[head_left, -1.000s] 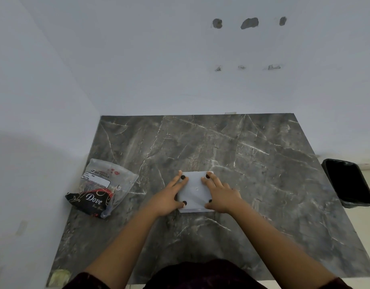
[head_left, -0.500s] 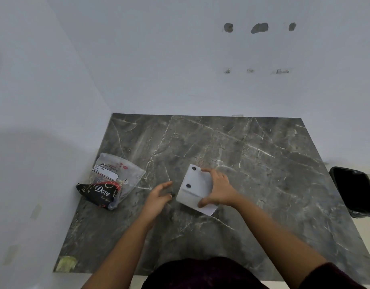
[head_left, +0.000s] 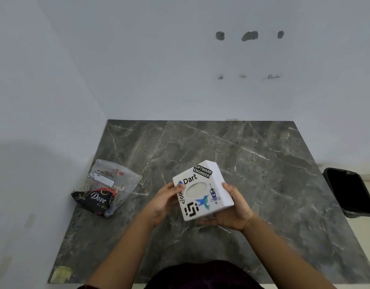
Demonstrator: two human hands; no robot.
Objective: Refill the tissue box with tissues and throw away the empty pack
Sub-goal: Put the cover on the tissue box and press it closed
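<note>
A white cube-shaped tissue box [head_left: 202, 190] covered in stickers is held above the table, tilted, its oval opening facing me. My left hand [head_left: 166, 200] grips its left side. My right hand [head_left: 230, 207] cups its right side and bottom. A clear plastic tissue pack [head_left: 105, 189] with a black Dove label lies on the table at the left, apart from both hands.
The dark marble table [head_left: 263, 174] stands in a corner against white walls. A black bin [head_left: 349, 191] sits on the floor beyond the table's right edge. A small yellowish patch [head_left: 61, 274] marks the front left corner.
The box lay flat on the table under both hands. It has been lifted and turned over, so its stickered face with the opening faces up, held in both hands.
</note>
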